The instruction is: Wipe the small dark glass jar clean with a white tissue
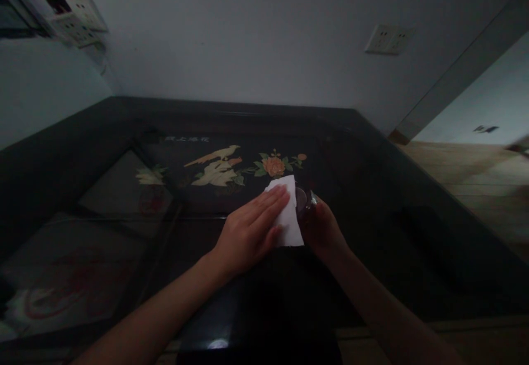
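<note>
My left hand [248, 230] lies flat with fingers stretched out, pressing a white tissue [289, 216] onto the dark glossy table top [363, 199]. My right hand [322, 230] is curled around a small clear glass object [305, 199] just right of the tissue, touching it. The tissue's left part is hidden under my fingers. Behind the hands the table shows an inlaid picture of a pale bird [217, 169] and an orange flower [273, 165].
The table stands against a grey wall with a wall socket [388, 38] at upper right and another fitting [76, 20] at upper left. Wooden floor [475, 177] lies to the right. A dark shiny object [248, 321] sits at the near edge.
</note>
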`<state>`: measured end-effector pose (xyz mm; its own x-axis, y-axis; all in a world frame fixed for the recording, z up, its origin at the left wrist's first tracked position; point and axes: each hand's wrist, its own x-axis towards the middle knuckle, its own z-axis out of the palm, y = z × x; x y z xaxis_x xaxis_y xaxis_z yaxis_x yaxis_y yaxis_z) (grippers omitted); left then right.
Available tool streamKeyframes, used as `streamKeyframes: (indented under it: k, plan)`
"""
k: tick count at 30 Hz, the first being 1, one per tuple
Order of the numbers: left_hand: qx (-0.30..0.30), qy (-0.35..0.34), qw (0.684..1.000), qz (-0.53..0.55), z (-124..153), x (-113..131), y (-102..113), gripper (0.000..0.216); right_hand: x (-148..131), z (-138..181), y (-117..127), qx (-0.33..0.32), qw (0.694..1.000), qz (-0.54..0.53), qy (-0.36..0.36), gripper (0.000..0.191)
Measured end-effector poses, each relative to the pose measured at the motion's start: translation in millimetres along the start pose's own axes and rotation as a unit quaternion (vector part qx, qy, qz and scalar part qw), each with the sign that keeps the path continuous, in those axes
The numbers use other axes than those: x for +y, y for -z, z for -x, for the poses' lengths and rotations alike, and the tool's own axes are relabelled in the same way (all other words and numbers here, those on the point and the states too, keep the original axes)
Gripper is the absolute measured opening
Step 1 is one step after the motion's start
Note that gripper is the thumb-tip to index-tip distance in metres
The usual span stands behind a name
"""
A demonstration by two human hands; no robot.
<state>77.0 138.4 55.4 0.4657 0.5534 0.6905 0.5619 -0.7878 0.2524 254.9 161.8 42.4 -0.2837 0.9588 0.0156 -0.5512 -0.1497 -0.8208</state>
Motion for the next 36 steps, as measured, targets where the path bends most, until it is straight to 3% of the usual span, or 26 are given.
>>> streamKeyframes:
  k: [4, 9, 15, 19, 25, 29, 36]
  plan:
    - [0.030, -0.030, 0.999, 0.030, 1.6, 5.3, -2.2, 0.044, 0.6, -0.2, -1.2, -0.007, 1.000, -0.013, -0.015, 0.049]
    - [0.028, -0.064, 0.996, 0.060, 2.0, 10.5, -5.9, 0.048, 2.1, 2.3, -11.3, 0.020, 0.998, 0.050, -0.017, 0.031]
    - [-0.007, 0.024, 0.999, 0.048, 0.7, 2.6, -5.4, 0.049, 5.5, 6.6, -13.8, -0.008, 0.998, 0.058, -0.008, 0.037]
    - [0.003, 0.053, 0.998, 0.039, 1.8, -1.7, -5.2, 0.048, 3.4, 5.4, -8.2, -0.018, 1.000, 0.022, 0.000, 0.049]
    - [0.061, -0.003, 0.997, 0.037, 4.6, 5.0, -8.4, 0.046, -2.8, 3.2, -6.0, -0.005, 1.000, 0.017, 0.006, 0.052]
    - [0.042, -0.025, 0.996, 0.079, 3.4, 8.2, -8.8, 0.048, -1.1, 4.6, -9.8, -0.015, 0.999, 0.046, -0.008, 0.049]
    - [0.007, 0.101, 0.990, 0.098, 5.0, 0.0, -11.1, 0.055, 7.8, 6.7, -9.4, -0.020, 0.998, 0.061, 0.008, 0.049]
